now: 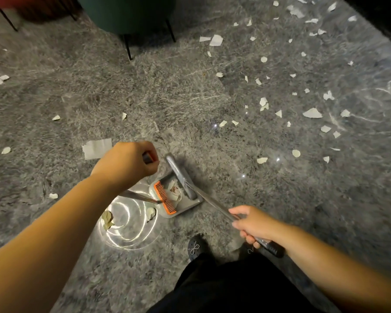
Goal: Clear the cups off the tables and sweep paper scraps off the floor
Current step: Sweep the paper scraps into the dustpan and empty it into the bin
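Sweeping is partly done; clearing of cups cannot be judged, as no cup or table is in view.

Far left, a few torn white paper scraps [0, 79] lie on the polished grey veined stone floor [77, 91]. A larger rectangular white paper sheet [96, 148] lies flat just beside the left hand [127, 162]. That hand is curled into a fist round the top of the thin metal dustpan handle [140, 197]; its fingertips are hidden.

The grey plastic dustpan with an orange comb edge [167, 199] rests on the floor and already holds several crumpled scraps. Two crumpled scraps [106, 219] remain outside it, to its left.

The grey broom head [182, 177] rests in the pan mouth. The right hand [253, 224] wraps its fingers round the slim metal broom shaft [215, 206], above the black grip end.

To the right, many thin, flat, irregular scraps are scattered widely; most of the sweeping remains.
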Demonstrator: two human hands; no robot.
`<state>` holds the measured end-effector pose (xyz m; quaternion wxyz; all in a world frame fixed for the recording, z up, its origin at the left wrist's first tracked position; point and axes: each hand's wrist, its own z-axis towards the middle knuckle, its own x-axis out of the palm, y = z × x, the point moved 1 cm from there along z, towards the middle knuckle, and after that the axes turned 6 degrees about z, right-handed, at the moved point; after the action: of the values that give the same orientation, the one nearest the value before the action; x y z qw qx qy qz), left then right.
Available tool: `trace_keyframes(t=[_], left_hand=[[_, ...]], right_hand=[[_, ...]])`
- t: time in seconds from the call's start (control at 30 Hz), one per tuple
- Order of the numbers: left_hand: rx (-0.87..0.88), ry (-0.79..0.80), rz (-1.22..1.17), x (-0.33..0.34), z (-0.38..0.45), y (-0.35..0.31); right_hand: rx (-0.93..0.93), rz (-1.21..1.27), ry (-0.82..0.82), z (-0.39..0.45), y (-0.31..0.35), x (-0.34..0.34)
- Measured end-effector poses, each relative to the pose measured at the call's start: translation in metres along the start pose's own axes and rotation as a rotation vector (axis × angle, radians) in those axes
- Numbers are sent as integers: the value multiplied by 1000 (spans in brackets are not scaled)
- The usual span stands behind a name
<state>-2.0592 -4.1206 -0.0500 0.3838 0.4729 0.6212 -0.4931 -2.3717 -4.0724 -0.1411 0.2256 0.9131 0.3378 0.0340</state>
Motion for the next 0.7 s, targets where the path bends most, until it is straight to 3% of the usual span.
trace_keyframes(t=[0.4, 0.7], left_hand=[[157, -21, -19, 2, 81, -128], [234, 108, 74, 36, 182, -278]], right_hand=[[-14, 312, -318, -26, -46, -138], [32, 286, -471, -27, -88, -304]])
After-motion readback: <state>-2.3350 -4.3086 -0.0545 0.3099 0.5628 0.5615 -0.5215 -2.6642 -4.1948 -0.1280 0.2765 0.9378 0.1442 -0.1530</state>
